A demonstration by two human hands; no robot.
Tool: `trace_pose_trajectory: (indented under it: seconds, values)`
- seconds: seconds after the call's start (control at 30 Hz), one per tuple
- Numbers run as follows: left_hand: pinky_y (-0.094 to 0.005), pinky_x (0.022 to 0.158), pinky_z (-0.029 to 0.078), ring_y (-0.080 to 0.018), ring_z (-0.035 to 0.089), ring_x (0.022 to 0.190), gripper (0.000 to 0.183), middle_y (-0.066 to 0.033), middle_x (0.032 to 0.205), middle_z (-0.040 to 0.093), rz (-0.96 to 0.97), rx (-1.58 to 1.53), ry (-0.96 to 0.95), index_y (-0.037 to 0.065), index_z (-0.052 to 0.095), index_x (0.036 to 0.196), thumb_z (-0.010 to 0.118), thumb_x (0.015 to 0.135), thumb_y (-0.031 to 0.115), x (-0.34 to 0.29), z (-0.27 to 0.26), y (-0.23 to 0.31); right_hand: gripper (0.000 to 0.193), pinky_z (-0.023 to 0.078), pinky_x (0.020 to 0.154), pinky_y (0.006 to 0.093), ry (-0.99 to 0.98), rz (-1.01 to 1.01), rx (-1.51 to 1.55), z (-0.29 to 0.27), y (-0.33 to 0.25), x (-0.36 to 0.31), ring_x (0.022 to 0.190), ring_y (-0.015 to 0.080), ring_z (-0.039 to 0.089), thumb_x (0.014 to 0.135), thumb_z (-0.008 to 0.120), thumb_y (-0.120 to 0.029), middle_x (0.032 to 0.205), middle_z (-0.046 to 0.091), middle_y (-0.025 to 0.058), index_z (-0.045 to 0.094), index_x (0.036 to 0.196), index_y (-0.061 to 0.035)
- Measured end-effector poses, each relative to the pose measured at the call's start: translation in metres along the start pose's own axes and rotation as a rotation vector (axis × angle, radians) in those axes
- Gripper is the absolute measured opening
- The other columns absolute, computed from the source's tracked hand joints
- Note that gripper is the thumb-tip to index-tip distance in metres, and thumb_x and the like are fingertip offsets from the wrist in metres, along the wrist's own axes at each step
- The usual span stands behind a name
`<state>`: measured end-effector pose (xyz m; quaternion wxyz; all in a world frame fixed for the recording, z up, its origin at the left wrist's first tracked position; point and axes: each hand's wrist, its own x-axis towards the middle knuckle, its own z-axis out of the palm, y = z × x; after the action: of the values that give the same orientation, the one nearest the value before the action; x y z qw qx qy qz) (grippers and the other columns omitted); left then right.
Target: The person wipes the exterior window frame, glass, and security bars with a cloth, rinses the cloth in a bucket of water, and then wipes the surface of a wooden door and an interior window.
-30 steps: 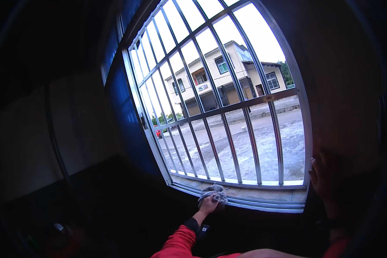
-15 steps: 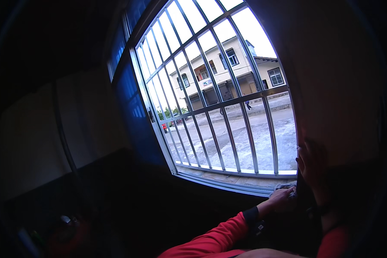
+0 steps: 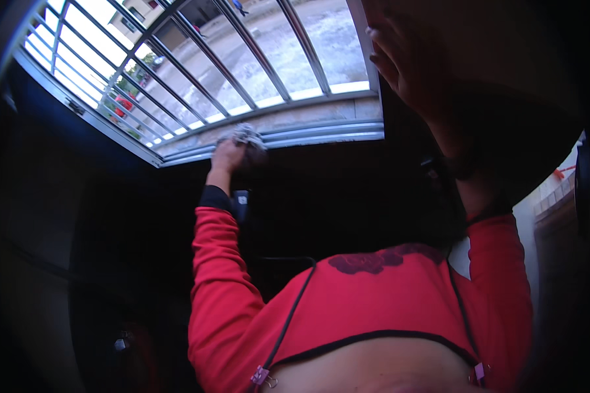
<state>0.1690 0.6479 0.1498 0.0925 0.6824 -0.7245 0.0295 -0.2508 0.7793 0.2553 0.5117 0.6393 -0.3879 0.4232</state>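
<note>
My left hand (image 3: 228, 156) is closed round a crumpled greyish cloth (image 3: 248, 135). Its arm reaches forward, and the cloth lies against the metal track (image 3: 324, 133) along the bottom of the window. My right hand (image 3: 406, 65) is raised beside the window's right edge, near the dark wall (image 3: 478, 46). Its fingers are extended and nothing shows in them, though shadow hides part of the palm. Both arms wear red sleeves, the left one with a dark cuff.
Metal bars (image 3: 252, 56) cross the window just beyond the track. Outside lie a paved yard (image 3: 334, 46), a red object (image 3: 123, 105) and a building (image 3: 128, 23). The wall below the window is very dark. Black cords with pink clips (image 3: 259, 375) hang at my chest.
My left hand has carried the cloth leftward along the track, away from the window's right corner. My right hand stays by the right edge. The view has tilted down and shows more of my torso.
</note>
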Motion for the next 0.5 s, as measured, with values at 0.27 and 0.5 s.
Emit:
trace_pose_trajectory:
  seconds: [0.27,0.5]
  values:
    - [-0.0413,0.084,0.04,-0.0354,0.052,0.098,0.051,-0.0201,0.104,0.056,-0.094,0.073,0.076,0.011,0.053,0.11,0.043,0.075,0.046,0.022,-0.006,-0.035,0.031,0.025,0.096,0.0433,-0.051,0.082,-0.108,-0.003,-0.01,-0.003,0.112,0.026,0.041,0.07,0.061,-0.025,0.12,0.045,0.0112,0.055,0.098,-0.0126]
    - [-0.0418,0.059,0.045,-0.0358,0.057,0.07,0.032,-0.0171,0.074,0.059,0.57,-0.239,0.101,0.006,0.058,0.092,0.049,0.082,0.035,-0.028,0.011,0.148,0.03,0.029,0.092,0.044,-0.078,0.087,-0.221,-0.012,-0.015,0.002,0.107,0.0296,0.044,0.075,0.056,-0.025,0.118,0.046,0.0134,0.055,0.101,-0.0108]
